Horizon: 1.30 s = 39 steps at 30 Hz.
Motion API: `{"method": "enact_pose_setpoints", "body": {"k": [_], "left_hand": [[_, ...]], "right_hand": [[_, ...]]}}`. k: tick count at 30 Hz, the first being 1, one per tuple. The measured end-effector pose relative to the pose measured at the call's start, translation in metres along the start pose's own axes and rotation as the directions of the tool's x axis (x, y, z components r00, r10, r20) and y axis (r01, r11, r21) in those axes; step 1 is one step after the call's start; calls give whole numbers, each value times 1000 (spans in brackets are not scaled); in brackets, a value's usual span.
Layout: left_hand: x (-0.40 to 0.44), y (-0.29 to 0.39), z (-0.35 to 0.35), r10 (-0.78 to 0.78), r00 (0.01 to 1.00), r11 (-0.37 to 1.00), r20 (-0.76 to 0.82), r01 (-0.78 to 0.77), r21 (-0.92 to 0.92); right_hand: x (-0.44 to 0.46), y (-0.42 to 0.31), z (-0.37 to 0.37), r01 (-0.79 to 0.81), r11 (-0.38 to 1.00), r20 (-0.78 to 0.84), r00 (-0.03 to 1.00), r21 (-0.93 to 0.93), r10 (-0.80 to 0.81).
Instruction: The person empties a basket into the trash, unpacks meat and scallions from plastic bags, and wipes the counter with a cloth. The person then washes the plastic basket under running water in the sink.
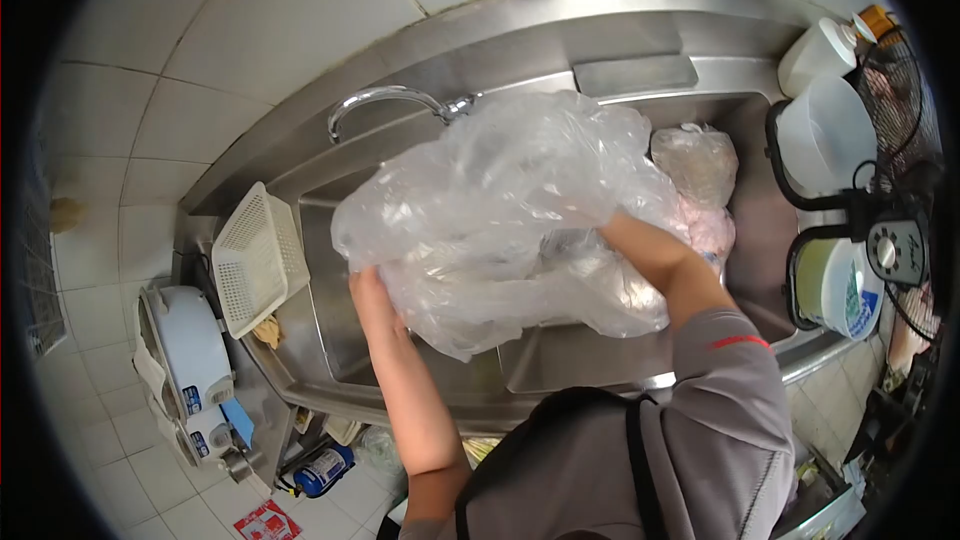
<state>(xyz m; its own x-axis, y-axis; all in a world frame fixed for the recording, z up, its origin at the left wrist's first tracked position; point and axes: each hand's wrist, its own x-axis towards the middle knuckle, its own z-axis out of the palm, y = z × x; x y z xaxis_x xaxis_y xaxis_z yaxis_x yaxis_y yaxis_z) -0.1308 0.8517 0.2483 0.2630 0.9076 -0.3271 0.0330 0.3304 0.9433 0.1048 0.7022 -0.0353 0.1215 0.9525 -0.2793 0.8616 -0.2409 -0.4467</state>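
Note:
A large clear plastic bag [500, 180], crumpled and puffed out, spreads over the sink in front of me. My left hand [368, 290] grips its left edge, with the fingertips partly hidden by the film. My right hand [595, 220] reaches into the folds of plastic at the bag's right side, where its fingers are covered and cannot be made out. Past the bag, a smaller filled clear bag [694, 165] and a bag with pinkish contents [708, 230] lie in the right part of the sink.
A curved chrome faucet [385, 95] rises behind the steel sink [755, 280]. To the left stand a white perforated basket [262, 260] and a white-lidded container [190, 350]. Along the right edge are a white jug [820, 55], a translucent tub [828, 135] and a pale green tub [830, 285].

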Motion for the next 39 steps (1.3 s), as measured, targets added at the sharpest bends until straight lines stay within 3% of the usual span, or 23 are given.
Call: {"method": "enact_pose_setpoints", "body": {"k": [4,7,10,12,13,15,18,21,23,24,25,30,32,34,36,37,38,39], "left_hand": [[14,-6,-15,37,996,999,87,-36,-18],[6,-19,4,307,950,939,56,-312,144],[-27,-41,48,566,757,570,325,-645,510],[-38,-65,62,390,673,338,628,-739,583],[-38,-76,67,307,682,273,664,-732,625],[-34,-96,72,136,697,126,704,-717,686],[-12,-109,75,153,642,183,752,-766,617],[-20,-117,82,-155,676,-129,721,-737,663],[-6,-172,78,-187,640,-292,745,-760,580],[-7,-191,81,-202,621,-369,757,-765,528],[-23,-195,83,-224,622,-369,750,-767,525],[-65,-246,92,-319,557,-178,767,-830,529],[-67,-264,86,-372,503,-233,781,-864,446],[-59,-270,78,-419,446,-398,791,-873,282],[-57,-224,64,-529,408,-662,744,-747,-60],[-54,-199,59,-513,479,-744,712,-662,-91],[-41,-181,53,-415,544,-803,730,-596,-12],[-43,-139,48,-236,491,-878,839,-477,32]], "right_hand": [[-61,8,-18,-63,919,43,998,388,50],[-98,2,-44,-120,777,85,993,617,85],[-136,-39,-107,-82,716,35,996,693,80],[-159,-59,-133,-55,680,-15,995,731,97],[-174,-67,-149,-28,676,-58,993,736,104],[-201,-83,-180,32,670,-147,982,742,116],[-237,-91,-208,130,523,-250,954,842,165],[-260,-97,-241,209,384,-328,903,899,279],[-268,-101,-266,307,193,-355,880,932,316],[-270,-96,-276,296,209,-355,866,932,353],[-270,-90,-286,384,140,-409,863,913,296],[-266,-98,-339,441,129,-420,666,888,616],[-258,-85,-350,412,192,-426,608,890,670],[-258,-86,-358,351,280,-438,550,894,711],[-260,-87,-362,282,350,-450,538,893,713],[-258,-83,-360,322,357,-479,515,877,711],[-255,-76,-357,362,365,-508,491,858,707],[-253,-70,-354,400,372,-535,465,838,705]]}}
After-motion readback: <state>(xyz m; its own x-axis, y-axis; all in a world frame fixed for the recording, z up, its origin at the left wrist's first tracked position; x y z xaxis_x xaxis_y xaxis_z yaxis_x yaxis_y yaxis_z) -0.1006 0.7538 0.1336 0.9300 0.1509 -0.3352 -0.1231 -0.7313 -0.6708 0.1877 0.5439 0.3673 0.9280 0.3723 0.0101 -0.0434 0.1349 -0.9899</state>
